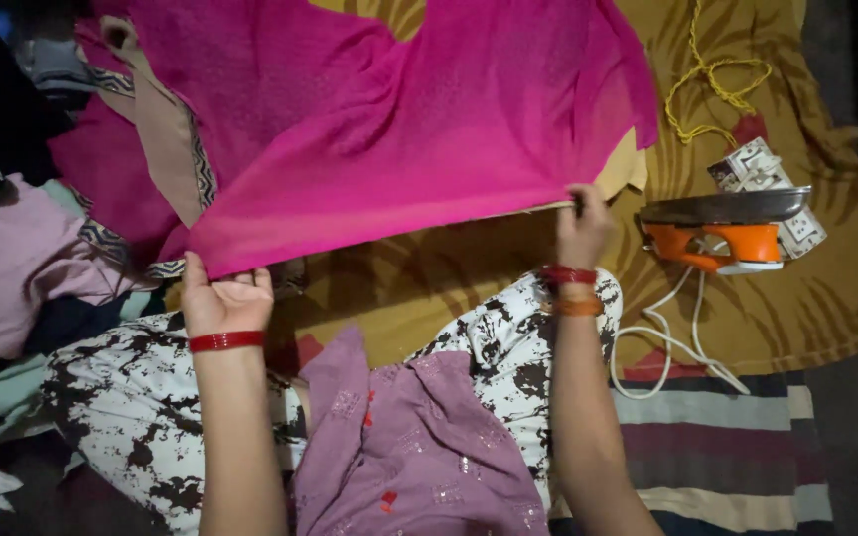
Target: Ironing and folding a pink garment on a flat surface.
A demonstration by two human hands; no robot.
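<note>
A large bright pink cloth (399,119) lies spread over a mustard patterned sheet (449,278) on the floor. My left hand (222,298), with a red bangle at the wrist, pinches the cloth's near left corner. My right hand (580,226), wearing red and orange bangles, grips the near edge further right. The edge runs taut between both hands and is lifted slightly off the sheet. A beige border piece (166,139) with a dark patterned trim lies folded over the pink cloth at the left.
An orange electric iron (722,233) lies on its side at the right, its white cord (667,342) looping toward my knee. A yellow string (712,84) lies at the back right. A pile of clothes (12,248) sits at the left. A striped mat (727,437) lies under the sheet.
</note>
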